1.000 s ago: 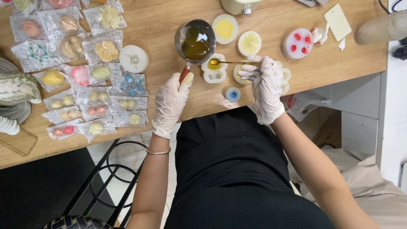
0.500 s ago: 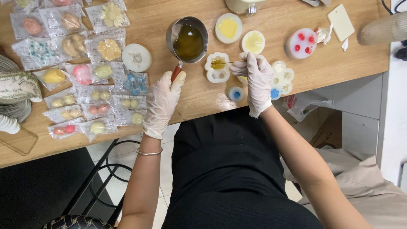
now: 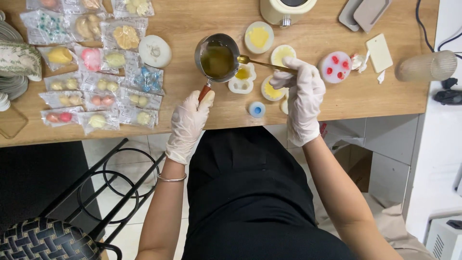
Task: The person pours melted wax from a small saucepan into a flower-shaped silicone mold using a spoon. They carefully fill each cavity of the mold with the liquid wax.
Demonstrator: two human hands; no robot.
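the left hand (image 3: pixel 190 120) is pinching the small pot (image 3: pixel 217 58) by its handle — the pot lying at one o'clock from that grip. the right hand (image 3: pixel 303 94) is pinching a gold spoon (image 3: pixel 260 62) — bowl at ten o'clock, over the white mould (image 3: pixel 242 82) on the surface (image 3: pixel 365 91).

The only view comes from a camera on the person's head. It looks straight down, from fairly near, on the wooden desk (image 3: pixel 337 103), with the person's body and floor below.
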